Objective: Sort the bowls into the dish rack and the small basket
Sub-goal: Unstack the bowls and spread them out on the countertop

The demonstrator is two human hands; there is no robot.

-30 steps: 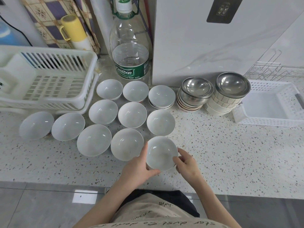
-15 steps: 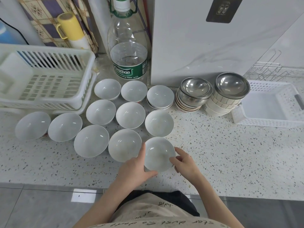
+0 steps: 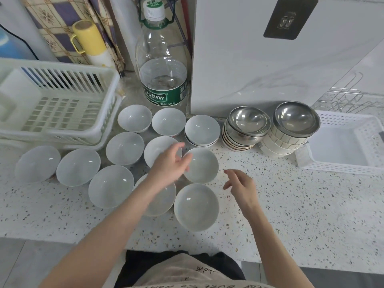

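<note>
Several white bowls stand in rows on the speckled counter. The nearest white bowl point(image 3: 196, 206) sits alone at the front with no hand on it. My left hand point(image 3: 170, 163) hovers, fingers relaxed, over the left rim of the middle-row bowl point(image 3: 202, 166) and hides part of the bowl point(image 3: 155, 150) beside it. To the right of that bowl my right hand point(image 3: 241, 185) is spread and holds nothing. The white dish rack point(image 3: 56, 107) stands at the back left. The small white basket point(image 3: 345, 142) stands at the right.
Two stacks topped with steel bowls point(image 3: 248, 122) point(image 3: 296, 118) stand beside the small basket. A large water bottle point(image 3: 162, 69) and a yellow flask point(image 3: 89, 40) stand at the back. A wire rack point(image 3: 349, 98) lies behind the basket. The counter's front edge runs near my body.
Both hands let go of the nearest bowl and moved forward toward the middle row. The bowl stays on the counter at the front.
</note>
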